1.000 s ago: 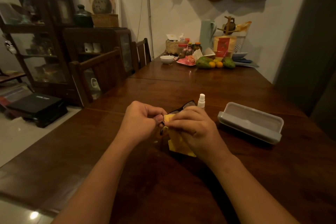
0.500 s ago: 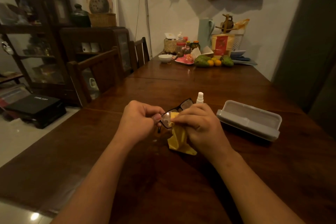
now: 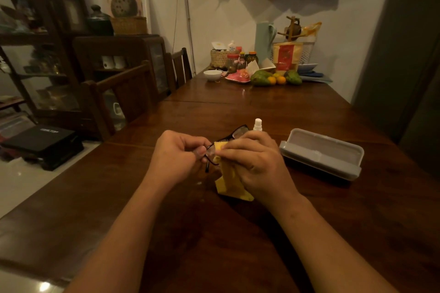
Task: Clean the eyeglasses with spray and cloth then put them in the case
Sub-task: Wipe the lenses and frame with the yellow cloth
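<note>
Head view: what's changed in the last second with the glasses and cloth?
The right hand has slid the yellow cloth rightward, partly off the near lens of the black-framed eyeglasses, whose far lens now shows above the knuckles. Unchanged: the left hand pinches the frame; the small white spray bottle and open grey case sit on the wooden table.

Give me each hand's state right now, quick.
Left hand: closed, pinching the eyeglasses at the frame.
Right hand: closed, holding the yellow cloth against a lens.
</note>
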